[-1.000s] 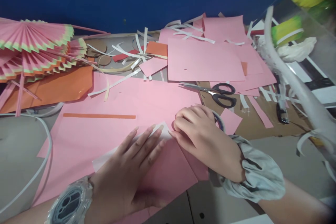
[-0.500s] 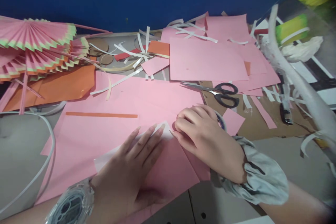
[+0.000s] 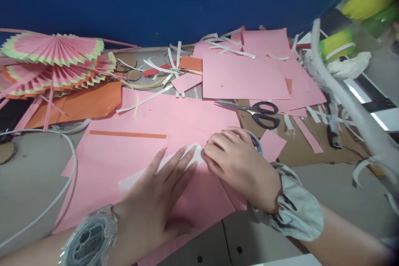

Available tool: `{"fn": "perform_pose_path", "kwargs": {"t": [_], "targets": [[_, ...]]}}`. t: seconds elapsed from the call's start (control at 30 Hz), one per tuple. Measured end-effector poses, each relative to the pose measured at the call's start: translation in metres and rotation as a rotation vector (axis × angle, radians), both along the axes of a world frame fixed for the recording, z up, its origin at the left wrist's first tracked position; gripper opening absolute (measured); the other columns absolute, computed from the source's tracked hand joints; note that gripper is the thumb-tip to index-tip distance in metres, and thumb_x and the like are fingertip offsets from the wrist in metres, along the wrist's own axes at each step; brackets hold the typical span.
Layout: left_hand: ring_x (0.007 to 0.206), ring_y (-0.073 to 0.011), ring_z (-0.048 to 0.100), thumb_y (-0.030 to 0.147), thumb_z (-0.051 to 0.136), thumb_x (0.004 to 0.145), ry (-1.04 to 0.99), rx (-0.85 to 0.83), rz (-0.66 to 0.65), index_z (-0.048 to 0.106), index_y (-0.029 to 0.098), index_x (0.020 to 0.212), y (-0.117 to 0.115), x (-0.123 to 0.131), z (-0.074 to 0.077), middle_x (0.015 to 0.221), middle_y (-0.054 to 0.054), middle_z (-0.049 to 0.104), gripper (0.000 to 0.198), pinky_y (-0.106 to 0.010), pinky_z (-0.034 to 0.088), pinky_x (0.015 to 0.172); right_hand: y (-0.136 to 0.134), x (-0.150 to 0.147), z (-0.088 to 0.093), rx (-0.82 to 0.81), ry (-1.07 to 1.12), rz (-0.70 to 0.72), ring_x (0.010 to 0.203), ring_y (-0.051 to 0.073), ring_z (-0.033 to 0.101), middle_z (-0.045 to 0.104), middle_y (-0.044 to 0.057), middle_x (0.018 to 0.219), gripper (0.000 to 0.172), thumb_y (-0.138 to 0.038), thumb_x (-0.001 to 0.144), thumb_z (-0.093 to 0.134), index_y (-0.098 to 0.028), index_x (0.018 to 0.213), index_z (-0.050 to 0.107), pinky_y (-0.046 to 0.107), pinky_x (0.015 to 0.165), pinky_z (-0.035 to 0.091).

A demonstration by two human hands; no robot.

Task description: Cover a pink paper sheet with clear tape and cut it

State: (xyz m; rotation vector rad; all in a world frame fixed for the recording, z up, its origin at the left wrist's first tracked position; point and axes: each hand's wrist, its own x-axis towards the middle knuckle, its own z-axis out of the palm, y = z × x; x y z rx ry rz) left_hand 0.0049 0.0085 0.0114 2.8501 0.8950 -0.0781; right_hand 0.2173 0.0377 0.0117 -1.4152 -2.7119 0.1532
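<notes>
My left hand (image 3: 158,193) lies flat with spread fingers on a white paper strip (image 3: 199,156), which slants across pink paper (image 3: 140,108). At the strip's right end, my right hand (image 3: 232,158) is closed, fingers curled and fingertips touching the white edge. Whatever it may be pinching is hidden from view. A roll of tape (image 3: 256,143) shows partly behind the right hand. Above the left hand, a thin orange strip (image 3: 127,134) rests on the pink paper. Black-handled scissors (image 3: 264,114) lie just beyond the right hand.
Pleated pink paper fans (image 3: 56,50) and an orange sheet (image 3: 77,104) are at the left. Several pink sheets (image 3: 243,75) and white paper scraps (image 3: 170,68) lie at the back. A black-handled cutter (image 3: 334,135) sits on cardboard (image 3: 299,147). A white cable (image 3: 73,166) loops at the left.
The view has shifted slightly. My right fingertips have come closer to the strip's right end. My left hand stays flat on the strip.
</notes>
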Motion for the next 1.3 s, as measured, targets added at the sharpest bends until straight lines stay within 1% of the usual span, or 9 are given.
{"fn": "perform_pose_path", "kwargs": {"t": [0.13,0.27,0.5,0.63,0.73,0.83,0.93,1.07,1.3], "targets": [[0.138,-0.0314,0.012,0.064,0.042,0.08,-0.031,-0.034,0.007,0.03,0.008,0.138,0.005,-0.002,0.003,0.15,-0.016,0.018,0.082,-0.052,0.0,0.111,0.001,0.0,-0.001,0.028,0.009,-0.012,0.079,0.017,0.047,0.057,0.002,0.08,0.015,-0.019,0.086,0.046,-0.02,0.076,0.056,0.037,0.086,0.03],[0.135,-0.0235,0.025,0.052,0.053,0.081,-0.16,-0.188,0.103,0.039,0.01,0.13,0.02,-0.003,0.004,0.146,-0.015,0.031,0.066,-0.041,0.023,0.111,0.001,0.001,0.001,0.024,0.076,-0.044,0.078,0.017,0.048,0.057,0.002,0.078,0.02,-0.025,0.089,0.042,-0.019,0.076,0.055,0.035,0.085,0.031],[0.139,-0.0251,0.011,0.058,0.051,0.08,-0.137,-0.111,0.116,0.015,0.011,0.142,0.031,-0.004,-0.002,0.151,-0.016,0.016,0.086,-0.047,0.017,0.112,-0.001,0.005,0.01,-0.022,0.086,-0.019,0.078,0.016,0.05,0.058,0.002,0.076,0.016,-0.021,0.088,0.041,-0.018,0.076,0.052,0.036,0.092,0.029],[0.137,-0.0256,0.017,0.056,0.056,0.079,-0.165,-0.139,0.141,0.026,0.013,0.135,0.03,-0.003,0.002,0.149,-0.016,0.023,0.077,-0.049,0.018,0.111,-0.002,0.007,0.014,-0.055,0.104,-0.008,0.079,0.016,0.052,0.059,0.001,0.077,0.016,-0.022,0.088,0.043,-0.019,0.076,0.052,0.037,0.093,0.027],[0.131,-0.0258,0.031,0.046,0.057,0.081,-0.246,-0.153,0.239,0.042,0.016,0.117,0.03,0.004,0.01,0.138,-0.013,0.041,0.049,-0.048,0.025,0.107,-0.003,0.007,0.015,-0.086,0.133,-0.002,0.083,0.017,0.053,0.061,0.002,0.082,0.017,-0.029,0.089,0.045,-0.019,0.078,0.052,0.038,0.095,0.026],[0.099,-0.0228,0.055,0.045,0.06,0.079,-0.315,-0.306,0.458,0.047,0.02,0.101,0.031,0.015,0.02,0.105,-0.006,0.059,0.035,-0.04,0.044,0.084,-0.003,0.008,0.017,-0.144,0.179,0.008,0.085,0.017,0.052,0.06,0.003,0.084,0.022,-0.029,0.092,0.037,-0.019,0.079,0.052,0.04,0.096,0.024],[0.069,-0.0167,0.056,0.048,0.062,0.075,-0.344,-0.557,0.537,0.047,0.022,0.096,0.035,0.025,0.027,0.081,0.003,0.059,0.037,-0.03,0.043,0.06,-0.002,0.012,0.019,-0.188,0.244,0.034,0.088,0.017,0.05,0.058,0.003,0.086,0.028,-0.025,0.094,0.028,-0.019,0.082,0.052,0.04,0.096,0.024],[0.068,-0.014,0.054,0.045,0.061,0.077,-0.426,-0.775,0.456,0.054,0.023,0.089,0.04,0.031,0.025,0.077,0.006,0.06,0.026,-0.025,0.038,0.058,0.0,0.014,0.019,-0.195,0.31,0.023,0.091,0.017,0.049,0.057,0.003,0.089,0.027,-0.02,0.093,0.027,-0.019,0.081,0.052,0.039,0.095,0.025],[0.068,-0.0136,0.053,0.044,0.06,0.077,-0.439,-0.881,0.43,0.058,0.019,0.079,0.041,0.023,0.011,0.073,0.004,0.06,0.025,-0.024,0.037,0.059,0.012,0.015,0.012,-0.062,0.351,-0.186,0.094,0.018,0.05,0.059,0.004,0.092,0.025,-0.016,0.092,0.031,-0.02,0.084,0.055,0.038,0.093,0.032]]}}
